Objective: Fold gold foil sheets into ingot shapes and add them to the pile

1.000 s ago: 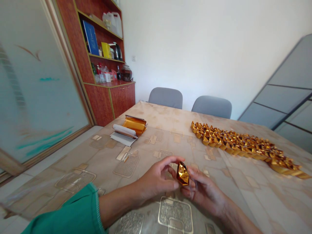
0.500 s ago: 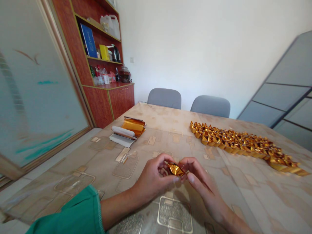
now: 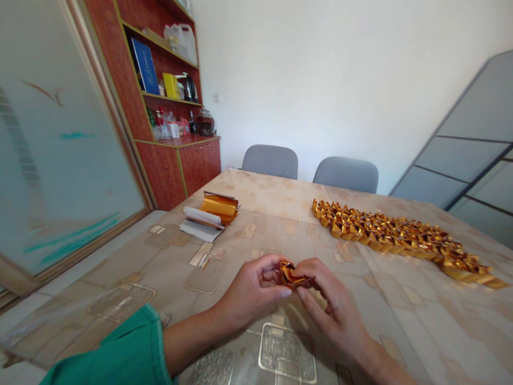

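One folded gold-foil ingot (image 3: 289,272), its upper side hollowed and creased, is held above the near part of the table (image 3: 401,321) by both hands, which meet at it. The left hand (image 3: 252,286) clasps its left end, index finger curled behind and thumb in front; the right hand (image 3: 334,299) grips the other end, index finger bent over the foil and thumb below it. A green sleeve (image 3: 108,353) covers the left forearm partway, while the right forearm is bare where it shows. Under the wrists, the table's surface is patterned with overlapping rounded rectangles. Beyond the hands to the left lies a curled stack of gold foil sheets (image 3: 220,207), with white paper (image 3: 202,216) at its near side. To the right, well apart from that stack, many finished-looking foil ingots (image 3: 385,230) sit packed in close rows running diagonally toward the table's right side. Two grey chairs (image 3: 270,159) stand at the far edge, backed by a white wall (image 3: 320,80). At the left rear, a reddish wooden cabinet (image 3: 158,166) carries a kettle (image 3: 187,87), a blue folder (image 3: 146,67) and a lidded glass jar (image 3: 206,123), beside a frosted glass door (image 3: 68,160).
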A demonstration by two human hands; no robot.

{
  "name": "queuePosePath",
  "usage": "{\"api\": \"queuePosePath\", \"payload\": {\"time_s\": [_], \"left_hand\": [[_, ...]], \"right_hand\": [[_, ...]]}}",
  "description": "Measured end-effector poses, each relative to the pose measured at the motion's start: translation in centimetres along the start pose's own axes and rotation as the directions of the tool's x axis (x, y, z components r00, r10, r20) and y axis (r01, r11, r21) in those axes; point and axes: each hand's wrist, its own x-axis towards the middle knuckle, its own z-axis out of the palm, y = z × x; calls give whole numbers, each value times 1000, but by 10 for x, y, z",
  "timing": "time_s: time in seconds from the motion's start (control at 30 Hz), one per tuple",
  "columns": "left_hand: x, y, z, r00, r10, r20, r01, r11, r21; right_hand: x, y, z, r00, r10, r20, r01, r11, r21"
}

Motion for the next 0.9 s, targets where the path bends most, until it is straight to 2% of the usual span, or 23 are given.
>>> {"api": "queuePosePath", "payload": {"time_s": [0.13, 0.3, 0.73, 0.9], "left_hand": [[0, -4, -1, 1000, 1, 1, -1, 1000, 23], [0, -5, 1, 1000, -3, 18, 3, 1000, 14], [0, -4, 0, 997, -58, 49, 58, 998, -7], [0, -2, 1, 1000, -8, 13, 7, 998, 70]], "right_hand": [[1, -3, 0, 997, -40, 62, 45, 994, -95], [1, -3, 1, 997, -36, 75, 47, 988, -147], [0, -2, -1, 995, -9, 99, 28, 981, -190], [0, -1, 0, 997, 12, 78, -2, 991, -131]]}}
